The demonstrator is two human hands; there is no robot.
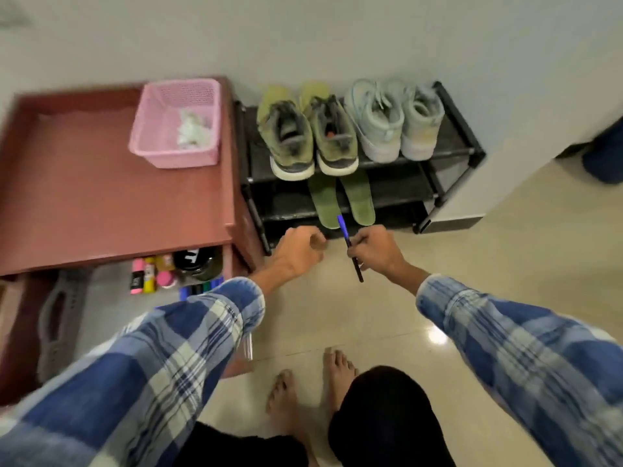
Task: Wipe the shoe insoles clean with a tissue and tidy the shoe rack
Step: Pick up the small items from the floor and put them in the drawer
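A black shoe rack [448, 153] stands against the wall. Its top shelf holds a pair of olive sneakers [310, 136] and a pair of pale grey sneakers [394, 119]. Two green insoles [340, 202] lean out from the shelf below the olive pair. Yellow-green insoles [269, 94] show behind that pair. My right hand [376, 247] grips a blue and black pen [350, 247] just in front of the insoles. My left hand [298, 251] hovers beside it with fingers curled, holding nothing I can make out.
A reddish-brown cabinet [101, 197] stands left of the rack, with a pink basket [175, 123] holding crumpled white tissue [195, 129] on top. Bottles and markers [158, 274] fill its lower shelf. A grey sandal [57, 318] lies lower left. My bare feet [303, 385] rest on the tiled floor.
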